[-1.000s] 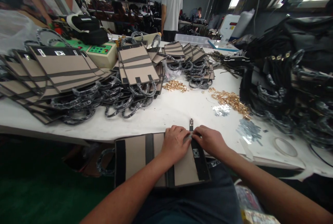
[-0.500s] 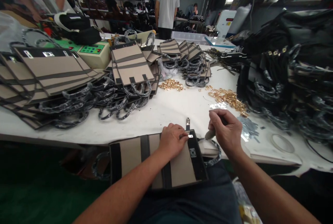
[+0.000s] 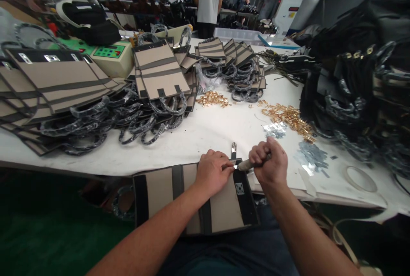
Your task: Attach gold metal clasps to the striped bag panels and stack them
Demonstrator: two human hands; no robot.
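Observation:
A beige bag panel point(image 3: 222, 207) with black bands lies across my lap against the table edge. My left hand point(image 3: 214, 168) rests on its upper part, thumb and fingertips pinched together at a small silver metal plate point(image 3: 236, 166) on the black strip. My right hand point(image 3: 270, 160) is wrapped round a tool with a grey-brown rounded end point(image 3: 246, 165). That end meets the strip beside the plate and my left fingertips; the tool's exact kind is unclear. Lower on the strip sits a square metal fitting point(image 3: 239, 188). A black tab with a metal clasp point(image 3: 234, 148) sticks out beyond the panel's far edge.
Stacked bag panels with plastic-wrapped handles point(image 3: 160, 71) cover the table's left and back. Gold fittings point(image 3: 288, 118) and grey metal plates point(image 3: 310, 156) lie in piles at right, near a tape ring point(image 3: 360, 178). Black bags point(image 3: 346, 83) are heaped far right. People are beyond.
My right hand has moved left and down, bringing the tool's end onto the strip by my left fingertips. My left hand stays on the panel. The view has shifted slightly.

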